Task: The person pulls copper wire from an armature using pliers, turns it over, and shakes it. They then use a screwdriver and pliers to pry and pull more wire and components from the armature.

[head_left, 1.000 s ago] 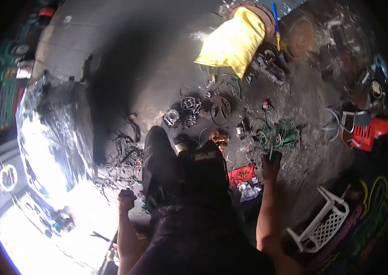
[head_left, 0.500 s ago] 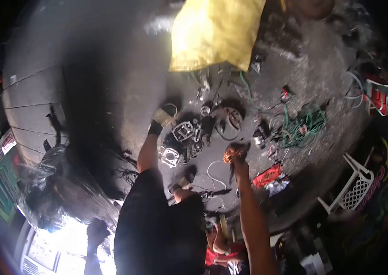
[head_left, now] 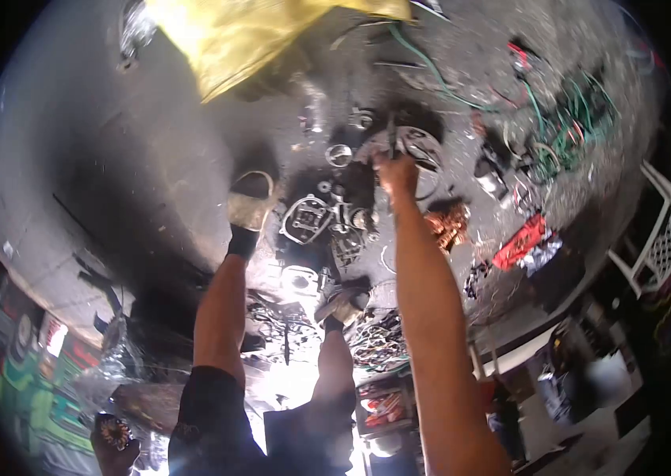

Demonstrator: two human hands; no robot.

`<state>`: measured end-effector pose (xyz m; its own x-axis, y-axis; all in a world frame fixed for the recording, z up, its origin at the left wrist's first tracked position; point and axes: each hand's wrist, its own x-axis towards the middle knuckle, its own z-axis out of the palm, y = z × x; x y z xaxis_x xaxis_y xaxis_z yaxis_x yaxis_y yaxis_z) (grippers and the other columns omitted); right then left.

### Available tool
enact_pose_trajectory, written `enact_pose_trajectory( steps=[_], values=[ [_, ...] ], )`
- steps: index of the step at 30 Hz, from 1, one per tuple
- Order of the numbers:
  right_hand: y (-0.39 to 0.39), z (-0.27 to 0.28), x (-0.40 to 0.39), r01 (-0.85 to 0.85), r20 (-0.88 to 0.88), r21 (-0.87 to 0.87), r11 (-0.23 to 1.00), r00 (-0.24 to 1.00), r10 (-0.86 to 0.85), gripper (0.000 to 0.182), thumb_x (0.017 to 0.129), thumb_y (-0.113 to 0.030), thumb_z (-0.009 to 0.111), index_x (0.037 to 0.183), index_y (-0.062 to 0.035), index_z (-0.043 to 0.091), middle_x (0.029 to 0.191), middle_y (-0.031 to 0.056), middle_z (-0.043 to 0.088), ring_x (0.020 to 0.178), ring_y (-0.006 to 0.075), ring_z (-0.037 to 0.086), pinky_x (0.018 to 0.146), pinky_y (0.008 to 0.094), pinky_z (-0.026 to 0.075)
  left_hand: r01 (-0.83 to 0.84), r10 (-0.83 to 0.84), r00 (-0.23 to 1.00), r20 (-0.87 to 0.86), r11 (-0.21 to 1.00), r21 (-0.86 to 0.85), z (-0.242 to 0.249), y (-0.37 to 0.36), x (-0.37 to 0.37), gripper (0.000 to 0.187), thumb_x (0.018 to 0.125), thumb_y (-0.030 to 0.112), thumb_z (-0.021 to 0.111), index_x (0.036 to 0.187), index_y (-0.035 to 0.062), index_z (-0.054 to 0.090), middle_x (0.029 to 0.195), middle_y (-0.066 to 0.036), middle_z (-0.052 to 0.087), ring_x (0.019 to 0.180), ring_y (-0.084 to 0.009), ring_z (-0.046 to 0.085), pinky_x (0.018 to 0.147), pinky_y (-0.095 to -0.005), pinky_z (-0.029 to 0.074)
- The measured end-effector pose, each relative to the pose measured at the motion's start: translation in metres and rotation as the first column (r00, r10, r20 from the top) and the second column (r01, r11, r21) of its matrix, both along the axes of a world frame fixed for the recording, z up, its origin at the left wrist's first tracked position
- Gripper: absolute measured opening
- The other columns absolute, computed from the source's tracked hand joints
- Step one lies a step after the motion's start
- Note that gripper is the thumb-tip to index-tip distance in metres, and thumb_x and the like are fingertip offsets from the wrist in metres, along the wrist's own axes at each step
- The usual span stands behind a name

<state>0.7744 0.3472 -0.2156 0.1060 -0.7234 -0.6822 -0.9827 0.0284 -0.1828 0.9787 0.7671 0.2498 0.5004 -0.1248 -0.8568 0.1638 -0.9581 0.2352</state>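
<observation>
My right hand (head_left: 397, 176) reaches forward over the floor, closed on a dark narrow tool (head_left: 391, 133) that points away from me. A round metal part with openings (head_left: 423, 148) lies right at that hand. Low at the left, my left hand (head_left: 115, 454) is closed around a stator (head_left: 116, 431), a round piece with radial coils. A bundle of copper wire (head_left: 448, 226) lies on the floor, right of my right forearm. Engine covers (head_left: 306, 220) and a metal ring (head_left: 339, 155) lie between my feet and the right hand.
A yellow sack (head_left: 240, 36) lies ahead. Tangled green wire (head_left: 561, 147), a red packet (head_left: 519, 242) and a white plastic chair (head_left: 661, 230) are on the right. Loose wires (head_left: 379, 341) lie by my sandalled foot (head_left: 343, 305). Clear plastic wrap (head_left: 117, 353) sits at left.
My right hand has let go of the copper wire bundle and moved forward to the round metal part, now holding a dark tool. The view has shifted, and my left hand shows the stator.
</observation>
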Motion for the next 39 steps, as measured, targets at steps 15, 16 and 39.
enact_pose_trajectory(
  steps=[15, 16, 39],
  values=[
    [0.121, 0.242, -0.334, 0.54, 0.485, 0.738, 0.406, -0.005, -0.875, 0.008, 0.08, -0.001, 0.069, 0.081, -0.0009, 0.061, 0.065, 0.0019, 0.055, 0.053, 0.0082, 0.044, 0.05, 0.0262, 0.03, 0.39, -0.394, 0.917, 0.06, 0.918, 0.076, 0.023, -0.005, -0.051, 0.032, 0.06, -0.007, 0.059, 0.079, 0.0117, 0.042, 0.067, 0.004, 0.041, 0.062, -0.0055, 0.038, 0.053, -0.0255, 0.035],
    [0.123, 0.26, -0.347, 0.559, 0.487, 0.732, 0.39, -0.027, -0.873, 0.008, 0.08, -0.001, 0.069, 0.081, -0.0009, 0.061, 0.065, 0.0019, 0.055, 0.053, 0.0082, 0.044, 0.05, 0.0262, 0.03, 0.418, -0.422, 0.905, 0.052, 0.906, 0.07, 0.021, -0.009, -0.056, 0.032, 0.06, -0.007, 0.059, 0.079, 0.0117, 0.042, 0.067, 0.004, 0.041, 0.062, -0.0055, 0.038, 0.053, -0.0255, 0.035],
    [0.226, 0.33, -0.311, 0.571, 0.365, 0.818, 0.067, -0.425, -0.828, 0.02, 0.085, -0.017, 0.07, 0.098, -0.0059, 0.061, 0.082, 0.0069, 0.063, 0.058, 0.013, 0.052, 0.056, 0.029, 0.044, 0.703, -0.699, 0.697, 0.156, 0.71, 0.04, 0.032, 0.012, -0.044, 0.027, 0.06, 0.006, 0.071, 0.081, 0.0071, 0.055, 0.071, -0.003, 0.062, 0.065, -0.0158, 0.061, 0.064, -0.0317, 0.052]
  ],
)
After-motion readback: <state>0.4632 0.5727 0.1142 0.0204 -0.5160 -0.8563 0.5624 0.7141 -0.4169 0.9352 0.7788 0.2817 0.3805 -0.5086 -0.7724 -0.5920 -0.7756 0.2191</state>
